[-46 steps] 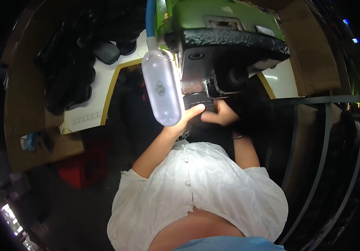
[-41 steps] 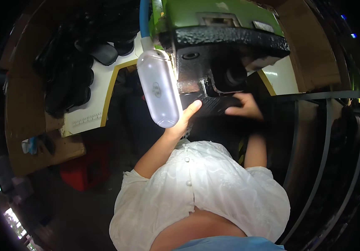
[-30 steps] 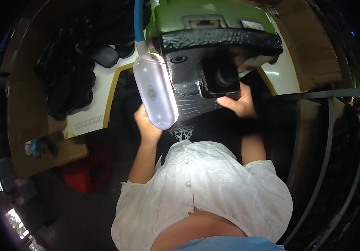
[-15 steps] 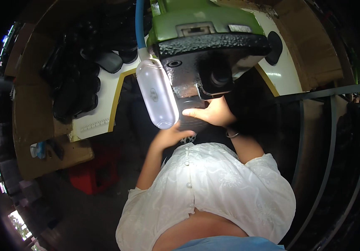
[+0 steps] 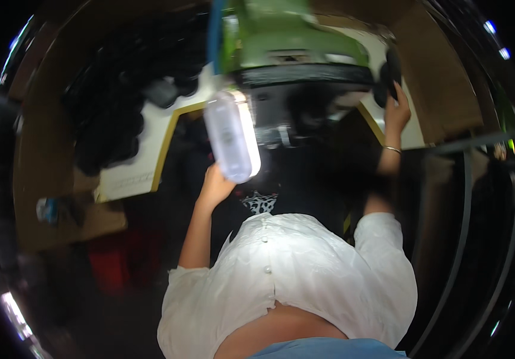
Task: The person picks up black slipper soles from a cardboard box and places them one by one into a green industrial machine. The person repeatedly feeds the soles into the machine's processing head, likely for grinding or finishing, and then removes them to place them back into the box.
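Observation:
At the right side of the white tabletop, my right hand [image 5: 397, 112] has its fingers closed on a black, rounded flat piece like a shoe sole [image 5: 393, 67]. A second dark piece [image 5: 380, 93] shows beside it; motion blur hides whether the two touch. My left hand [image 5: 215, 186] is below the lower end of a pale oval lamp [image 5: 232, 136], which hides its fingers. In front of me stands a green sewing-type machine [image 5: 305, 45] with a black underside. The area beneath its head is dark and blurred.
Many black sole-like pieces [image 5: 111, 128] are heaped on the white tabletop [image 5: 127, 177] at left. Cardboard walls [image 5: 446, 78] border the table. A red stool [image 5: 111, 263] stands low at left, and metal rails [image 5: 468, 209] run along the right.
My right hand has moved from under the machine head out to the right tabletop, with a black piece in it. My left hand has shifted slightly left. The view is blurred by motion.

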{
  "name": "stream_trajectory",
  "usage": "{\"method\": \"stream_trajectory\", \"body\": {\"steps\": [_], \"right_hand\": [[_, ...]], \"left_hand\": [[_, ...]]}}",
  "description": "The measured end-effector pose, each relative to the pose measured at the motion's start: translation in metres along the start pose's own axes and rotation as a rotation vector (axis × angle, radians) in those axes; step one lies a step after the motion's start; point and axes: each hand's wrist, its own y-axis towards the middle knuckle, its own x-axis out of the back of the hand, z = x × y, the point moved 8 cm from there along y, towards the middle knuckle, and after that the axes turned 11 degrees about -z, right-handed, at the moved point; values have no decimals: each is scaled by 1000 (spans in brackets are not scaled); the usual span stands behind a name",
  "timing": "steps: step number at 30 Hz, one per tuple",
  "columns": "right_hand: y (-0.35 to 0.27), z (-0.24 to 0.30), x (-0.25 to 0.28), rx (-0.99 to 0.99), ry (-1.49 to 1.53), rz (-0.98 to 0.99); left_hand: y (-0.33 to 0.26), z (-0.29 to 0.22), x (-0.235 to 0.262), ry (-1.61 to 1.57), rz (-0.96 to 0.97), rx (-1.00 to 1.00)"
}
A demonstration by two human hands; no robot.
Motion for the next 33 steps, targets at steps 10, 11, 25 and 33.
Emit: {"method": "stream_trajectory", "body": {"steps": [10, 11, 25, 33], "right_hand": [[-111, 11, -44, 84, 15, 391], [-126, 4, -54, 116, 52, 413], [-255, 205, -19, -317, 937, 1198], [-259, 216, 13, -748, 1062, 1125]], "left_hand": [[50, 26, 214, 949, -941, -114], [54, 50, 228, 913, -886, -42], [-19, -106, 2, -1062, -76, 164], [13, -113, -50, -576, 167, 255]]}}
